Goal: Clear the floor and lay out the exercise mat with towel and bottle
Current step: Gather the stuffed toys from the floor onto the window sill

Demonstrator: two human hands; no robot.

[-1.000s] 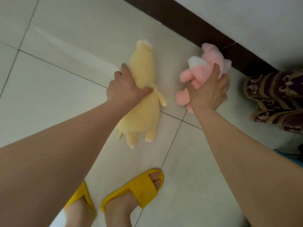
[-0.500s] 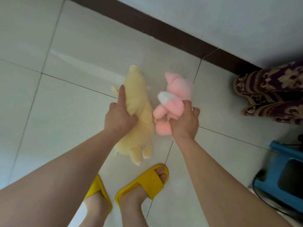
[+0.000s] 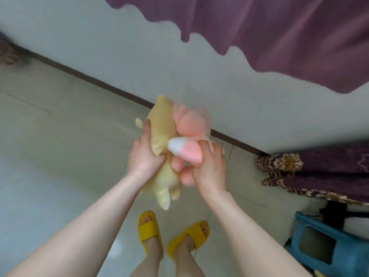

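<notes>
Both hands are raised in front of the person, each grasping a soft toy above the tiled floor (image 3: 60,140). The left hand (image 3: 142,156) clenches the middle of a yellow plush toy (image 3: 161,124). Its fingers (image 3: 147,129) are wrapped round the body, one lying straight along the toy's left side. The toy's short legs hang down toward the near edge. The right hand (image 3: 209,166) grips a pink plush toy (image 3: 189,124), with its fingers (image 3: 203,145) curled over a pink limb that ends in a white tip (image 3: 175,145). The two toys touch side by side, yellow on the left and pink on the right, and neither rests on the floor. The pink one is blurred, so its shape is hard to read.

Below the hands, at the near edge, stand two feet in yellow slippers (image 3: 148,226) on the tiles. A dark skirting board (image 3: 99,82) runs diagonally along the foot of a pale wall (image 3: 119,47) on the far side. A purple curtain (image 3: 279,27) hangs at the far right. Lower on the right lies patterned purple fabric (image 3: 309,172) — gold-trimmed at its edge — and near it, in the near right corner, stands a blue plastic stool (image 3: 329,246).
</notes>
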